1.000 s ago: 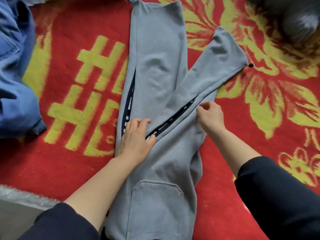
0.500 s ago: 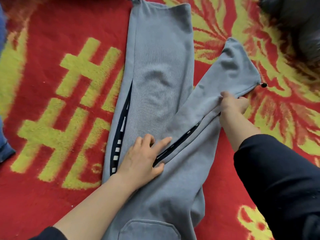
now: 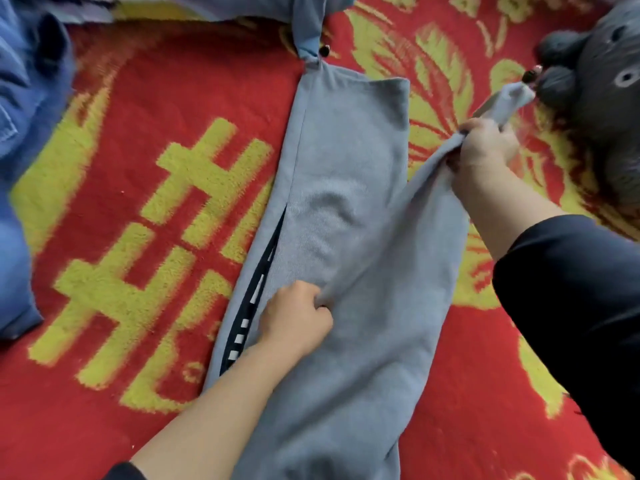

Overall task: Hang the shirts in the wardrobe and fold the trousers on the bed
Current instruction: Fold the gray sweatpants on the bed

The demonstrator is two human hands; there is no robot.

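the grey trousers (image 3: pixel 346 202) lie lengthwise on the red and yellow bed blanket (image 3: pixel 138 98); my left hand (image 3: pixel 294 320) is curled, pinching a fold of cloth near the crotch; my right hand (image 3: pixel 485 150) grips the outer leg just short of its cuff, holding it raised off the blanket; the knit looks soft, light and floppy, so i judge it will sag unless held at seam and cuff; a blue garment (image 3: pixel 20 133) lies well apart on my left

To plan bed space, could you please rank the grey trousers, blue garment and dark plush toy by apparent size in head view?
1. grey trousers
2. blue garment and dark plush toy: about alike, both cropped by the frame.
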